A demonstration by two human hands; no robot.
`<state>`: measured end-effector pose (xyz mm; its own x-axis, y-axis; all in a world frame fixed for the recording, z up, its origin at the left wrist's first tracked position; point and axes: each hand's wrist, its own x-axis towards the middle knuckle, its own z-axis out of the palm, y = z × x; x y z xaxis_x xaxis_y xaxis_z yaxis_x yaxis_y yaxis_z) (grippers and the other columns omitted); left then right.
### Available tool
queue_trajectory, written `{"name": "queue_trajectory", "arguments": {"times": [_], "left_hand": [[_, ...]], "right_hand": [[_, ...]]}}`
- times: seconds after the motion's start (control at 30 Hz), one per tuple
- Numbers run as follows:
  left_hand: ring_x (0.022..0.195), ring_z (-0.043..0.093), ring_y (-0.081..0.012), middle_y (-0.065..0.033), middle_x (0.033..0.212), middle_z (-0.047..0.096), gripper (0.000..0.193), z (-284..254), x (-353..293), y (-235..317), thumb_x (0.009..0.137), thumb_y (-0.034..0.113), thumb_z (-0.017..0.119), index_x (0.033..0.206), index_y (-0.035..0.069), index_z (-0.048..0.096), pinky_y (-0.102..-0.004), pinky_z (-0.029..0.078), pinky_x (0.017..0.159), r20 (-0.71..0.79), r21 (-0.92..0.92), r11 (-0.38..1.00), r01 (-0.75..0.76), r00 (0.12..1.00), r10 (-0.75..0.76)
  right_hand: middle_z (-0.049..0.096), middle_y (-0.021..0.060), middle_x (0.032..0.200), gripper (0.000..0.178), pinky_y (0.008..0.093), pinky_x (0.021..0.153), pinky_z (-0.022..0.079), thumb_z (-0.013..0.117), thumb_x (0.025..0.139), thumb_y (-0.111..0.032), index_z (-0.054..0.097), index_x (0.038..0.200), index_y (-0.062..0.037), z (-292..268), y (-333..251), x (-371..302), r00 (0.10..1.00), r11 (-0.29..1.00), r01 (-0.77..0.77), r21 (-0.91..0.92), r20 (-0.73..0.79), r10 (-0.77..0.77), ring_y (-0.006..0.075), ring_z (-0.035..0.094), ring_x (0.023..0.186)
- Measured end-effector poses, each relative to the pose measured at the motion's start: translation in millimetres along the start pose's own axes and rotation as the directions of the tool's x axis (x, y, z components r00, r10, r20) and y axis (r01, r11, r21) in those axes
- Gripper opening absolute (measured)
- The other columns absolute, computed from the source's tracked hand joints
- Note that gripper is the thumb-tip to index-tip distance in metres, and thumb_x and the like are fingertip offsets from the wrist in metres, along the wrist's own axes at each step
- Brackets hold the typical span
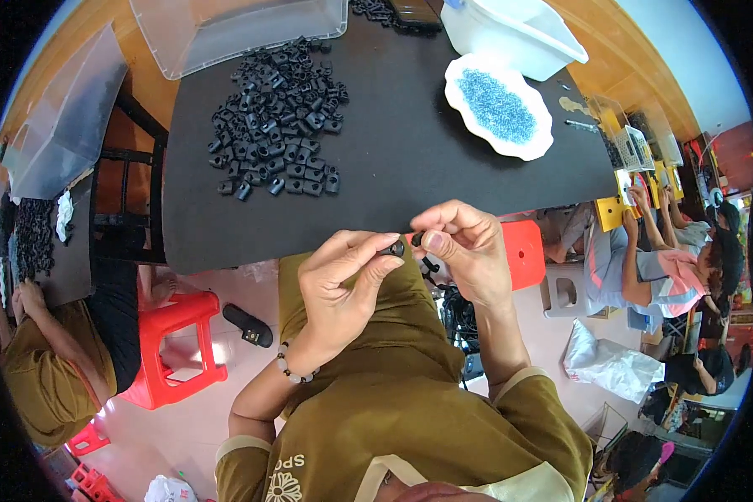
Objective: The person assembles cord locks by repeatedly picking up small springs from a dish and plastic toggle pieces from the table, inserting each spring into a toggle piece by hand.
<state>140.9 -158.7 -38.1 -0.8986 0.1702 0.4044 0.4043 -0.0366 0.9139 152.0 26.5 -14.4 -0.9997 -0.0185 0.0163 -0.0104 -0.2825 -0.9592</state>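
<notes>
My left hand (pixel 343 280) is closed, with a short black plastic cylinder (pixel 395 248) pinched between thumb and fingertips. A dark hole shows in the end of the cylinder that faces right. Close beside it, my right hand (pixel 468 251) pinches a smaller black plastic piece (pixel 417 239), partly hidden by the thumb and finger. The two pieces are apart, with a narrow gap between them. Both hands are held over my lap, just off the table's near edge. On the table (pixel 393 159) lies a pile of similar black plastic pieces (pixel 280 125).
A scalloped white dish (pixel 534 151) of tiny bluish pieces stands at the right, before a white tub (pixel 519 38). A clear bin (pixel 243 42) sits at the far left. Red stools (pixel 180 351) stand on the floor. Other people work at the left and right.
</notes>
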Motion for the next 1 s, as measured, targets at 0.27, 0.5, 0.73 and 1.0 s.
{"name": "queue_trajectory", "arguments": {"times": [0.27, 0.5, 0.73, 1.0], "left_hand": [[0.076, 0.063, -0.0145, -0.0083, 0.092, 0.070, 0.025, 3.4, 1.6, 1.0, 0.083, 0.005, 0.078, 0.107, 0.002, 0.075, -0.0250, 0.050, 0.066, -0.017, 0.042, 0.997, -0.067, 0.998, 0.068], [0.076, 0.064, -0.0139, -0.0079, 0.093, 0.069, 0.026, 2.3, 0.2, 4.0, 0.082, 0.001, 0.077, 0.108, 0.002, 0.074, -0.0250, 0.051, 0.065, 0.023, 0.105, 0.988, -0.110, 0.994, 0.109], [0.077, 0.065, -0.0150, -0.0087, 0.094, 0.069, 0.029, 0.8, 2.0, 4.2, 0.080, -0.006, 0.076, 0.108, 0.002, 0.074, -0.0254, 0.052, 0.066, 0.055, 0.093, 0.990, -0.109, 0.993, 0.104], [0.077, 0.064, -0.0220, -0.0113, 0.093, 0.067, 0.041, -2.3, -0.2, 7.3, 0.070, -0.018, 0.071, 0.107, -0.001, 0.071, -0.0302, 0.054, 0.064, 0.127, 0.242, 0.931, -0.273, 0.960, 0.248]], "right_hand": [[0.071, 0.0076, 0.082, 0.013, 0.0226, 0.070, 0.051, 0.072, 0.092, -0.012, 0.067, 0.093, 0.0000, -0.9, 9.7, -3.1, 0.998, 0.994, -0.042, 0.106, 0.057, 0.036, 0.0084, 0.063, 0.074], [0.067, 0.0057, 0.081, 0.016, 0.0242, 0.065, 0.052, 0.074, 0.090, -0.012, 0.062, 0.085, -0.0028, -4.0, 5.1, -2.8, 0.992, 0.994, -0.087, 0.067, 0.094, 0.081, 0.0101, 0.064, 0.070], [0.067, 0.0055, 0.077, 0.020, 0.0223, 0.065, 0.050, 0.073, 0.091, -0.011, 0.059, 0.078, -0.0040, -2.2, -0.5, -4.0, 0.989, 0.994, -0.109, -0.015, 0.103, 0.110, 0.0092, 0.064, 0.068], [0.070, 0.0071, 0.076, 0.019, 0.0231, 0.064, 0.053, 0.072, 0.090, -0.006, 0.060, 0.077, -0.0017, -3.7, -3.2, -6.8, 0.980, 0.987, -0.149, -0.059, 0.121, 0.155, 0.0089, 0.065, 0.070]]}}
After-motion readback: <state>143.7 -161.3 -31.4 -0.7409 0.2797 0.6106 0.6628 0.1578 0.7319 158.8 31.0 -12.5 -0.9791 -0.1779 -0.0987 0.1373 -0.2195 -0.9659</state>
